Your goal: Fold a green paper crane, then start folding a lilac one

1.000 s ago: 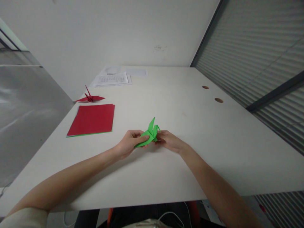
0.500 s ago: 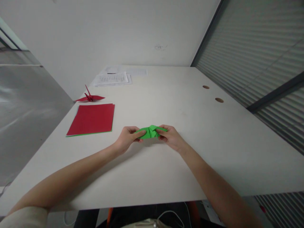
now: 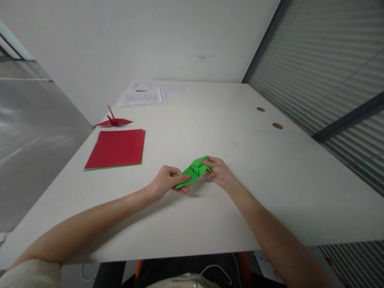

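Note:
A folded piece of green origami paper (image 3: 195,170) is held between my two hands, just above the table. My left hand (image 3: 168,181) pinches its lower left end, thumb on top and fingers beneath. At the upper right end, my right hand (image 3: 219,171) grips it with the thumb over the near face and fingers behind. Creases meet in the middle of the paper, which slants up toward the right. Parts of both ends are hidden by my fingers.
Left of my hands lies a stack of square paper (image 3: 117,149), red on top with green beneath. Behind it stands a red origami crane (image 3: 114,121). Printed sheets (image 3: 142,97) lie farther back on the white table (image 3: 228,216). Two round holes (image 3: 277,125) pierce the table's right side.
The green paper has turned from nearly level to slanted, its left end lower and its right end higher. My left hand has moved slightly right and down; both hands still hold it.

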`<state>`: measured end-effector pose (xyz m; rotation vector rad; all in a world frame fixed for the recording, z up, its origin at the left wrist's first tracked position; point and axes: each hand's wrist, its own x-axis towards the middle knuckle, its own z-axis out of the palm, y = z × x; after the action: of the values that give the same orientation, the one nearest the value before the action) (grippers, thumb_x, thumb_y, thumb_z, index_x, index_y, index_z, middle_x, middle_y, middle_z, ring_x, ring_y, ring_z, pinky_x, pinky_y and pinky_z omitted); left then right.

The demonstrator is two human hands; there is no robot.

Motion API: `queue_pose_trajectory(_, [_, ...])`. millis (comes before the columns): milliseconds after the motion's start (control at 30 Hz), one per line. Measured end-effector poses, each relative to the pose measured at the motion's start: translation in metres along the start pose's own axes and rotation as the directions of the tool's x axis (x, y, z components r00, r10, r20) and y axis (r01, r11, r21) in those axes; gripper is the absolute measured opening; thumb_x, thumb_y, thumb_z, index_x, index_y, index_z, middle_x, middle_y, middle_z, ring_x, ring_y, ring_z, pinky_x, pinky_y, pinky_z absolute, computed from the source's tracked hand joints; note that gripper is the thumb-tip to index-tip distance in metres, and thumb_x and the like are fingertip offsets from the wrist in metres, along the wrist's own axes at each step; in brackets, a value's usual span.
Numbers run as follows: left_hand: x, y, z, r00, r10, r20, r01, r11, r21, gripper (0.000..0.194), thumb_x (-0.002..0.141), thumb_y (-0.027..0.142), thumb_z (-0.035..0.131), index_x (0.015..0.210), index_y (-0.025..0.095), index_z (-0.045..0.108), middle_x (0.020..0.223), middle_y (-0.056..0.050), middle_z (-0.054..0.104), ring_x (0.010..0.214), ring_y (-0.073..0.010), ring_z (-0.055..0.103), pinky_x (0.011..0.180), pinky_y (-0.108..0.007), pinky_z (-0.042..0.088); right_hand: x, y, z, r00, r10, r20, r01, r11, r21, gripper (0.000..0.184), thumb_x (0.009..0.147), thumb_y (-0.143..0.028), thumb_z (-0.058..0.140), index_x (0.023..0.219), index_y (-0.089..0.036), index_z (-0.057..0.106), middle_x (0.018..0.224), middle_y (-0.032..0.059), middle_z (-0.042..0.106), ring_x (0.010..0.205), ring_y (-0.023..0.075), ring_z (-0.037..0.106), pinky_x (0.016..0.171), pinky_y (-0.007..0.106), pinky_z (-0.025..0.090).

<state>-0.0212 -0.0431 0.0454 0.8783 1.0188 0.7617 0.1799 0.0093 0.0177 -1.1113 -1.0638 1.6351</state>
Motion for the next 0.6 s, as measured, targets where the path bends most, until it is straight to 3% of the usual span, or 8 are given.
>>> queue_pose_trajectory(133, [-0.002, 0.002, 0.001, 1.0, 0.012, -0.022, -0.012, 1.0, -0.018, 0.047, 0.054, 0.046, 0.089, 0.055, 0.013, 0.055, 0.059, -0.007, 0.069, 0.049, -0.0159, 0.066, 0.048, -0.027, 0.056, 0.001, -0.001, 0.001, 0.996, 0.066, -0.062, -0.062, 0.996, 0.067, 0.036, 0.047, -0.04, 0.088, 0.063, -0.015, 0.068, 0.054, -0.0035, 0.057, 0.045, 0.0049, 0.037, 0.042, 0.023, 0.024])
queue_pose_trajectory(267, [-0.004, 0.004, 0.003, 1.0, 0.013, -0.024, -0.014, 1.0, -0.011, 0.049, 0.054, 0.046, 0.088, 0.054, 0.014, 0.053, 0.058, -0.006, 0.069, 0.047, -0.0149, 0.065, 0.048, -0.027, 0.056, 0.005, 0.002, -0.003, 0.995, 0.065, -0.079, -0.062, 0.997, 0.044, 0.037, 0.047, -0.041, 0.088, 0.065, -0.015, 0.069, 0.053, -0.003, 0.057, 0.044, 0.005, 0.038, 0.041, 0.023, 0.021])
queue_pose_trajectory(600, [-0.006, 0.005, 0.004, 1.0, 0.01, -0.028, -0.011, 1.0, -0.009, 0.048, 0.054, 0.046, 0.089, 0.054, 0.014, 0.053, 0.058, -0.006, 0.068, 0.047, -0.0153, 0.065, 0.048, -0.027, 0.056, 0.012, 0.009, -0.013, 0.993, 0.04, -0.11, -0.037, 0.999, 0.029, 0.04, 0.048, -0.046, 0.089, 0.065, -0.016, 0.068, 0.057, -0.0001, 0.063, 0.05, 0.0101, 0.053, 0.048, 0.025, 0.04])
